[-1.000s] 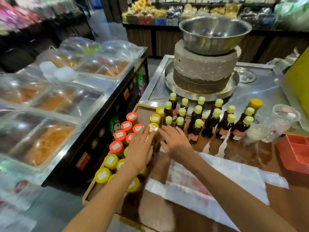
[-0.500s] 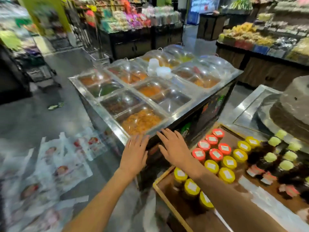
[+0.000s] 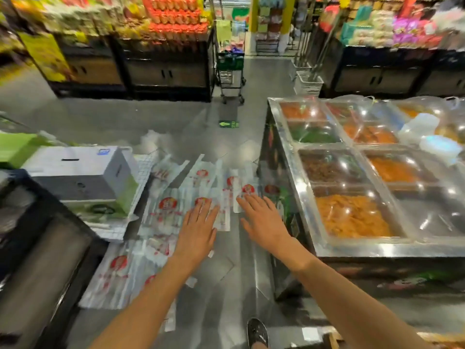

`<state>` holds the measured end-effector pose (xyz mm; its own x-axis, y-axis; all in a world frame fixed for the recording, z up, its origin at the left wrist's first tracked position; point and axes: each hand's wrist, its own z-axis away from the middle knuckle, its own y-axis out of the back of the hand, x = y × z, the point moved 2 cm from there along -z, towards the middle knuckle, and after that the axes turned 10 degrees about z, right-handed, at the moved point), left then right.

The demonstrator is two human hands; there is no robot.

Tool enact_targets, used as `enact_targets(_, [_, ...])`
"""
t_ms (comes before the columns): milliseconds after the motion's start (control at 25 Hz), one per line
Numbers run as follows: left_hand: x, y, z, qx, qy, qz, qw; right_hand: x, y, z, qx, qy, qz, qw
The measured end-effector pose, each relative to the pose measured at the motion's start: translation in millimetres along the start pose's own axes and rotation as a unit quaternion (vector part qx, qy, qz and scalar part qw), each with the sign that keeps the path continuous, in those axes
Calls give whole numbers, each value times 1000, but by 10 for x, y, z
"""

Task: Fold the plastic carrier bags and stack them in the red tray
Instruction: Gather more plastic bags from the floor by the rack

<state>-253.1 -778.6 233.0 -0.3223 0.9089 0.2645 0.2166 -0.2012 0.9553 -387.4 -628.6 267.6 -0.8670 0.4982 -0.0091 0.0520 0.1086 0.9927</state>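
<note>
Bags (image 3: 173, 212) — loose on the floor under and beyond both grips, left (image 3: 197, 234) and right (image 3: 264, 222) spread flat, holding nothing — risk: slick overlapping film slides, several lift together; tray unseen.

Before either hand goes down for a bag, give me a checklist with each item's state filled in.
1. Both hands free: ok. The left hand and right hand are open, fingers spread, holding nothing.
2. Bags in view: ok. Carrier bags lie scattered on the floor ahead.
3. Bags lying flat and separate: not ok. Several overlap.
4. Path to the bags: ok. Nothing shows between the hands and the bags; the cardboard box sits to the left, the food counter to the right.
5. Red tray ready: cannot tell. It is out of view.
6. Footing: cannot tell. A bag lies near the shoe.
</note>
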Motion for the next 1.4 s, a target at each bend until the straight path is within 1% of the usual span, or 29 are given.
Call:
enact_targets(200, [-1052, 194, 124, 24, 121, -19, 992, -682, -380, -931, -35, 128, -23, 991])
enact_targets(240, [-1236, 242, 114, 20, 152, -27, 988, -792, -418, -1132, -41, 152, -29, 987])
enact_targets(320, [-1540, 360, 61, 6, 211, -31, 977, -990, -455, -1525, -55, 186, -40, 980])
enact_targets(440, [-1946, 466, -40, 17, 273, -41, 961, -1270, -566, -2095, -57, 232, -40, 970])
enact_targets(520, [-2173, 456, -52, 36, 297, -43, 953, -1413, -719, -2382, -69, 250, -33, 965])
enact_targets(600, [-2417, 385, 28, 32, 322, -26, 946, -1617, -927, -2627, -96, 271, -32, 957])
enact_targets(640, [-2532, 362, 95, 21, 342, -22, 939, -1727, -1017, -2725, -99, 279, -37, 955])
enact_targets(760, [-2979, 306, 271, 27, 392, -26, 919, -2111, -1289, -2982, -111, 298, -51, 947])
enact_targets(880, [-3399, 267, 381, 19, 403, -16, 915, -2467, -1605, -3143, -127, 305, -62, 942])
enact_targets(1040, [-4221, 39, 492, -5, 383, 13, 924, -2979, -2145, -3329, -159, 257, -86, 949])
enact_targets(1200, [-5059, -343, 658, -31, 370, 55, 927, -3503, -2806, -3369, -189, 160, -89, 965])
enact_targets(1320, [-5669, -915, 801, -55, 368, 89, 924, -3958, -3447, -3376, -221, 73, -108, 966])
enact_targets(1400, [-6046, -1372, 836, -69, 349, 102, 929, -4236, -3910, -3378, -233, 34, -128, 963])
